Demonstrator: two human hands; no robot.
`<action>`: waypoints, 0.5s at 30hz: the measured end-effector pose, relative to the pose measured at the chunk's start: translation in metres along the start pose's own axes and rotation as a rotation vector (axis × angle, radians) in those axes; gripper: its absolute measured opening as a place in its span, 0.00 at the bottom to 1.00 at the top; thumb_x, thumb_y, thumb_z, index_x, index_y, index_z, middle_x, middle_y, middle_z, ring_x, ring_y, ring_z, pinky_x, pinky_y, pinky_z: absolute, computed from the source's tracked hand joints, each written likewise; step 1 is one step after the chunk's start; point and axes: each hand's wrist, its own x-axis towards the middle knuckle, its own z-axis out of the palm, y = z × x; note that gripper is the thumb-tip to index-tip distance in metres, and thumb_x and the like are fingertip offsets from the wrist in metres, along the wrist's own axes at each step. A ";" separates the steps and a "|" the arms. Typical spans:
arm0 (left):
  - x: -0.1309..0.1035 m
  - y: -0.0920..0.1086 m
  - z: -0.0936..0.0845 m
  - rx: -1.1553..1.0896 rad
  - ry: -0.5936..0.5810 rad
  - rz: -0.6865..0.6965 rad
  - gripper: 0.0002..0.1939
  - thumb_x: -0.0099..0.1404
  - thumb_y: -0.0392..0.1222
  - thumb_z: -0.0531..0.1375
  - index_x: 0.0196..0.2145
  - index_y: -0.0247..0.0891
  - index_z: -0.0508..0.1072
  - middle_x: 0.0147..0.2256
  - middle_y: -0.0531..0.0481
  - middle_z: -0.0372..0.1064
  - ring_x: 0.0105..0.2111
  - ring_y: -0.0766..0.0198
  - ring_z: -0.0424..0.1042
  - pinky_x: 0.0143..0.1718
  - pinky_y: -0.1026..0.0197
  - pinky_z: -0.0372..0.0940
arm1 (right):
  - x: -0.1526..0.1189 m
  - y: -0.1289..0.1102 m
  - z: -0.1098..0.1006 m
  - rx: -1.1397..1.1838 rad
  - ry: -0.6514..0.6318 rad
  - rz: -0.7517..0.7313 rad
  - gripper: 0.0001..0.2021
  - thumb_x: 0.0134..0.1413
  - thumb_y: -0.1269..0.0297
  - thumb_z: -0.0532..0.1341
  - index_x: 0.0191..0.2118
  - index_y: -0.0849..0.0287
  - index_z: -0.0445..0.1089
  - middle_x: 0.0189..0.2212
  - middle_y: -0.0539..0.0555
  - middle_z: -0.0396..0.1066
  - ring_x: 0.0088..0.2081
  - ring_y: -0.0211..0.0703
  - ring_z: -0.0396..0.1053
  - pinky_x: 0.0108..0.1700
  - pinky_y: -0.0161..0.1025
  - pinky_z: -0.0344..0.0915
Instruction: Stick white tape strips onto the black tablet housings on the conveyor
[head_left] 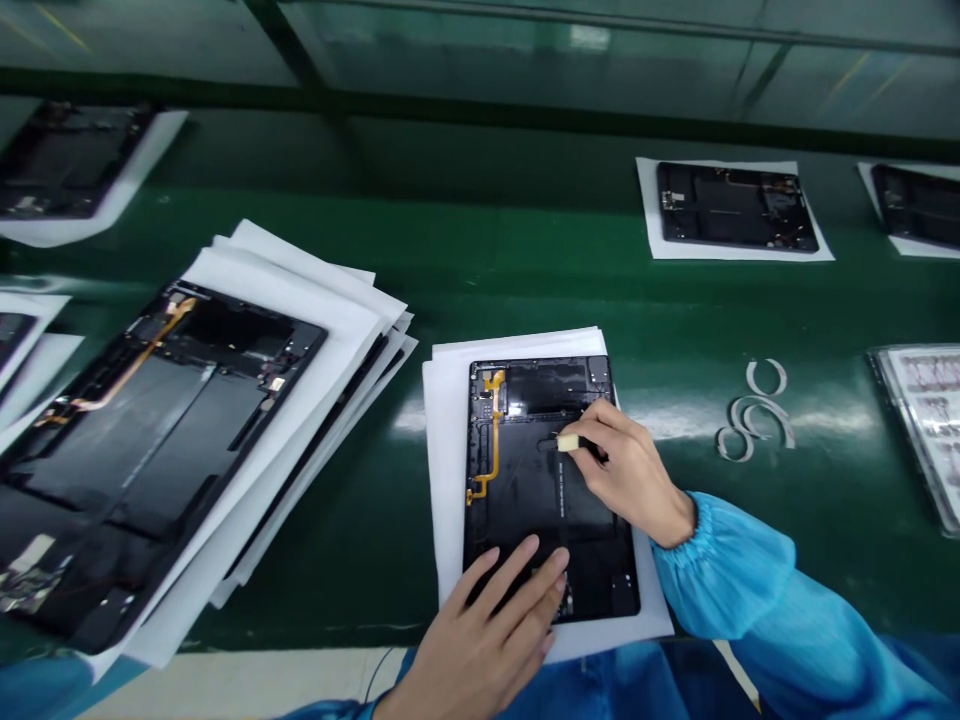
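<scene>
A black tablet back housing (525, 520) lies on white sheets in front of me, with an orange flex cable (495, 440) along its left side. My left hand (487, 640) rests on the lower part of the housing, fingers spread. Above its middle, my right hand (626, 465) pinches a small cream-coloured block (568, 442). A thin dark wire or loop shows beside the block's left end; I cannot tell whether it is joined to it. The fingers hide the rest of the held thing.
Left stands a stack of housings (165, 430) between white sheets (300, 290). More housings (739, 205) lie at the back of the green bench (480, 250). Curled pale strips (757, 415) lie to the right, near a clear tray (930, 420) of small parts.
</scene>
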 end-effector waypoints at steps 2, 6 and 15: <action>0.000 0.000 0.000 -0.011 -0.004 -0.005 0.14 0.71 0.45 0.56 0.48 0.38 0.76 0.61 0.56 0.64 0.69 0.58 0.41 0.70 0.53 0.31 | 0.000 0.000 0.001 -0.002 -0.003 0.003 0.11 0.58 0.76 0.56 0.37 0.58 0.75 0.33 0.52 0.69 0.33 0.39 0.70 0.36 0.35 0.67; 0.001 0.000 -0.001 -0.018 -0.006 -0.003 0.14 0.70 0.44 0.57 0.48 0.37 0.76 0.58 0.56 0.68 0.69 0.59 0.40 0.70 0.53 0.30 | 0.000 0.000 0.001 0.000 0.002 0.004 0.11 0.59 0.76 0.55 0.37 0.59 0.75 0.33 0.53 0.68 0.33 0.40 0.70 0.37 0.36 0.67; 0.001 0.000 0.001 0.014 0.016 0.004 0.13 0.70 0.44 0.56 0.46 0.39 0.77 0.60 0.55 0.65 0.69 0.57 0.42 0.69 0.53 0.33 | 0.000 0.000 0.000 -0.013 0.004 -0.012 0.10 0.58 0.77 0.56 0.36 0.60 0.74 0.32 0.53 0.68 0.33 0.40 0.70 0.36 0.36 0.67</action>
